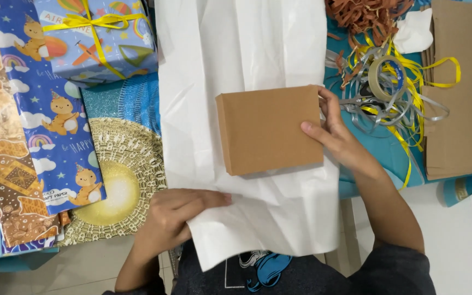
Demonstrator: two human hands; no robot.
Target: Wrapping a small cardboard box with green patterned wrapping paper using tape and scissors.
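A flat brown cardboard box (266,131) lies on a large sheet of white tissue paper (236,49) spread down the middle of the table. My right hand (331,128) rests on the box's right edge, thumb on its top face. My left hand (178,216) presses flat on the near left corner of the white paper, fingers together, where the sheet hangs over the table's front edge.
A wrapped gift box with yellow ribbon (96,38) sits at the back left. Blue cartoon wrapping paper (50,114), gold patterned paper (6,164) and a gold round mat (118,186) lie left. A tape roll (386,76), tangled ribbons (378,104) and brown cardboard (465,93) lie right.
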